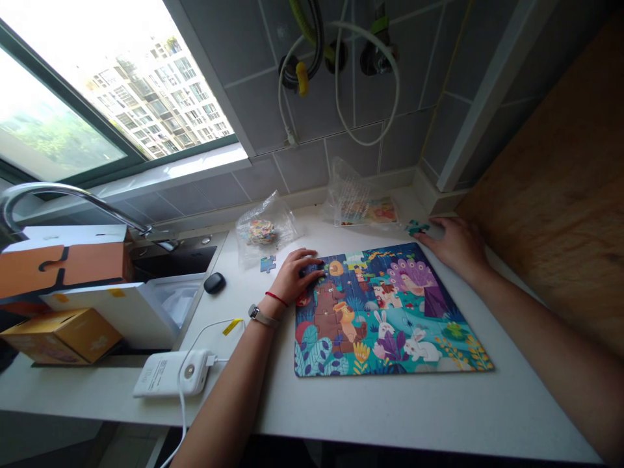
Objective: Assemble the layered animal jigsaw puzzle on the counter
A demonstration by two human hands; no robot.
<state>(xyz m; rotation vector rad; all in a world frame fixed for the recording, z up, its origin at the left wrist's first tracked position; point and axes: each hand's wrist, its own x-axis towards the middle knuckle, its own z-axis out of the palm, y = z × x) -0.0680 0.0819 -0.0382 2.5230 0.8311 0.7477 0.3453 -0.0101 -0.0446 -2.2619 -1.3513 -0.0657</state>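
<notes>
A colourful jigsaw puzzle [385, 318] with bears, rabbits and a peacock lies flat on the white counter. My left hand [296, 276] rests at its upper left corner, fingers apart, with nothing visible in it. Beyond the puzzle's upper right corner, my right hand [451, 242] has its fingertips at a few teal puzzle pieces [417, 227] on the counter; whether it grips one is too small to tell. A loose blue piece [268, 263] lies left of my left hand, below a clear bag of pieces [260, 232].
Another clear bag [351, 195] lies over a printed card [383, 212] near the wall. At left are a black oval case [214, 283], a white power bank [170, 374] with a cable, boxes [65, 335] and a faucet [92, 198]. A wooden panel [560, 175] stands right.
</notes>
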